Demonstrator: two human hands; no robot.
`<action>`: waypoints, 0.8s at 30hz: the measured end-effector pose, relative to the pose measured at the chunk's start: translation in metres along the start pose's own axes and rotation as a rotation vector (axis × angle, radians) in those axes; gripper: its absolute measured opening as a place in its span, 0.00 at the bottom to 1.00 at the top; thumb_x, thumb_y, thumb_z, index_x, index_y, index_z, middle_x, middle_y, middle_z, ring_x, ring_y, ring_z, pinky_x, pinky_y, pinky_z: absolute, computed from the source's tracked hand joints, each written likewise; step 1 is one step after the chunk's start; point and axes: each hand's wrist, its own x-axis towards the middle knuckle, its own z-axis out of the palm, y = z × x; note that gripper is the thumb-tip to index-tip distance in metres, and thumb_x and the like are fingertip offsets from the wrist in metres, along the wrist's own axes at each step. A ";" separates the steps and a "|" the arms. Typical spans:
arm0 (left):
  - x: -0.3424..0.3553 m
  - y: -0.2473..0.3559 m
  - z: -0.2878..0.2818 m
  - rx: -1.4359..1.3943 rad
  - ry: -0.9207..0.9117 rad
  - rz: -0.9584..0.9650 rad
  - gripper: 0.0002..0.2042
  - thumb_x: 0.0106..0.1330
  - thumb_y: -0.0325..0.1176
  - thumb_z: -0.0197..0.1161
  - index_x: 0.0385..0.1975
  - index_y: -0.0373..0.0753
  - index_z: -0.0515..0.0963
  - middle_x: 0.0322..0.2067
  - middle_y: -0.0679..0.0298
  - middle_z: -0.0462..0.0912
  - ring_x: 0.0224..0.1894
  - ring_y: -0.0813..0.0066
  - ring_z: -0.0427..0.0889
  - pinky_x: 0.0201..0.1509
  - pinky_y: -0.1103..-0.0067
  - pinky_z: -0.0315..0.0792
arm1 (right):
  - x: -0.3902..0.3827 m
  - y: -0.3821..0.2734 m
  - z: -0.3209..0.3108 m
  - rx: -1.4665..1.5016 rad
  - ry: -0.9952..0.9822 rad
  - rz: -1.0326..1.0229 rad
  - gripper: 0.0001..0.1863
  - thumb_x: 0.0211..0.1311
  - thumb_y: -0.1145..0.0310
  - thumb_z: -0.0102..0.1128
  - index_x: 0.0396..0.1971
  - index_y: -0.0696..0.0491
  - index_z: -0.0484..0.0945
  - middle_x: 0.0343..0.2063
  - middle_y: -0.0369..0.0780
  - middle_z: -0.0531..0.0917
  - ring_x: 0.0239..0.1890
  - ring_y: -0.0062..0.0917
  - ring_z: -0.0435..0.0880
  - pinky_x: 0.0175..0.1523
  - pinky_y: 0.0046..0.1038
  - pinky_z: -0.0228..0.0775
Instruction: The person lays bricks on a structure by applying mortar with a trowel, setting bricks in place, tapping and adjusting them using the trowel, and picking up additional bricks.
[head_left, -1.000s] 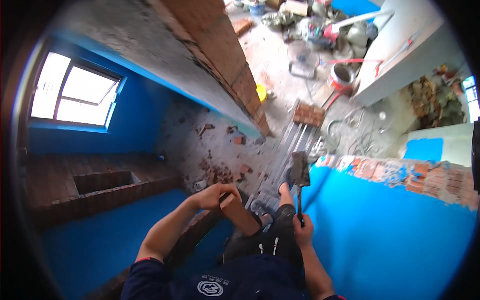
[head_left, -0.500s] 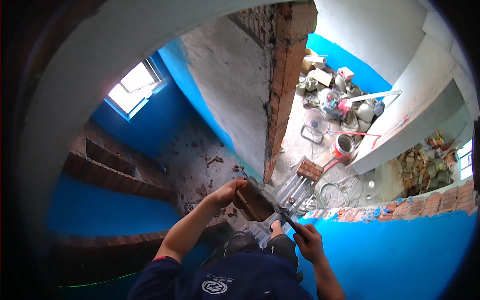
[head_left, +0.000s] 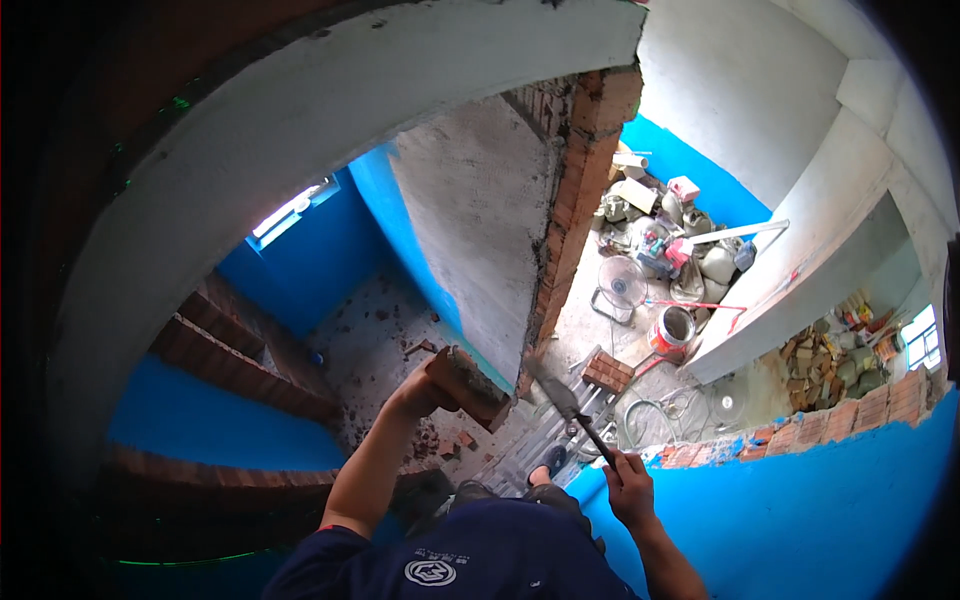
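Observation:
My left hand (head_left: 420, 394) grips a reddish-brown brick (head_left: 482, 408) held out over the floor, its fingers wrapped round the left end. Grey mortar lies along the brick's upper face. In my right hand (head_left: 630, 488) is the dark handle of a trowel (head_left: 556, 391), with its mortar-smeared blade pointing up and left. The blade is apart from the brick, to its right. Just beyond both rises the raw brick end of a plastered wall (head_left: 572, 215).
Stacked bricks (head_left: 608, 371) sit on a slatted platform near my feet. Behind stand a bucket (head_left: 672, 331), a standing fan (head_left: 622, 284) and several sacks (head_left: 717, 265). A low blue wall (head_left: 780, 510) with a broken brick top runs along my right. Rubble litters the floor (head_left: 375, 345) at left.
The trowel blade has come away from the brick and moved up and to the right. My left hand has shifted left with the brick, whose mortared face now shows. The view has tilted.

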 end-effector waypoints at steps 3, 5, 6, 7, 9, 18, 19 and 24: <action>-0.012 0.018 -0.002 -0.440 0.232 -0.139 0.24 0.36 0.18 0.68 0.40 0.35 0.77 0.35 0.66 0.83 0.37 0.75 0.81 0.39 0.78 0.76 | 0.017 -0.013 -0.004 0.072 0.063 0.072 0.11 0.61 0.73 0.59 0.43 0.60 0.78 0.34 0.45 0.79 0.31 0.36 0.81 0.33 0.31 0.73; -0.011 0.022 0.009 -0.314 0.334 -0.068 0.24 0.36 0.17 0.69 0.39 0.37 0.77 0.35 0.67 0.82 0.36 0.76 0.80 0.39 0.77 0.77 | 0.030 -0.028 -0.003 0.270 0.066 0.088 0.10 0.64 0.73 0.55 0.43 0.61 0.77 0.25 0.39 0.77 0.22 0.22 0.75 0.26 0.24 0.67; -0.009 0.022 0.015 -0.191 0.432 -0.005 0.24 0.35 0.15 0.70 0.38 0.38 0.76 0.35 0.68 0.81 0.35 0.77 0.80 0.40 0.76 0.78 | 0.032 -0.036 0.002 0.530 -0.034 0.256 0.11 0.67 0.72 0.51 0.44 0.60 0.76 0.20 0.34 0.74 0.20 0.13 0.71 0.23 0.20 0.62; -0.007 0.019 0.019 -0.191 0.429 0.004 0.24 0.35 0.15 0.70 0.38 0.38 0.76 0.35 0.68 0.81 0.35 0.77 0.80 0.40 0.76 0.78 | 0.036 -0.051 0.001 0.807 -0.139 0.385 0.11 0.70 0.70 0.48 0.45 0.59 0.74 0.17 0.30 0.71 0.17 0.11 0.67 0.22 0.18 0.58; -0.003 0.013 0.027 -0.250 0.557 0.020 0.27 0.33 0.11 0.69 0.38 0.40 0.75 0.35 0.69 0.79 0.36 0.75 0.79 0.42 0.75 0.78 | 0.045 -0.072 0.019 0.988 -0.170 0.301 0.11 0.72 0.67 0.44 0.40 0.58 0.73 0.17 0.30 0.70 0.16 0.11 0.64 0.21 0.17 0.55; 0.015 0.028 0.089 -0.252 0.710 0.143 0.24 0.36 0.08 0.66 0.28 0.42 0.65 0.30 0.70 0.70 0.35 0.80 0.73 0.42 0.79 0.75 | 0.067 -0.105 0.111 1.011 -0.238 0.149 0.21 0.73 0.47 0.39 0.31 0.52 0.65 0.18 0.31 0.65 0.18 0.13 0.63 0.23 0.18 0.55; 0.012 0.028 0.092 -0.247 0.740 0.172 0.24 0.37 0.09 0.66 0.31 0.41 0.67 0.31 0.70 0.72 0.36 0.79 0.74 0.43 0.79 0.74 | 0.066 -0.105 0.111 1.006 -0.237 0.153 0.21 0.73 0.47 0.39 0.31 0.52 0.65 0.18 0.31 0.65 0.18 0.13 0.63 0.23 0.18 0.55; 0.016 0.017 0.084 0.142 0.859 0.185 0.23 0.38 0.10 0.65 0.34 0.41 0.68 0.29 0.72 0.69 0.32 0.82 0.70 0.39 0.84 0.70 | 0.063 -0.109 0.101 1.203 -0.323 0.201 0.26 0.71 0.42 0.37 0.24 0.50 0.62 0.15 0.31 0.63 0.13 0.14 0.61 0.17 0.19 0.52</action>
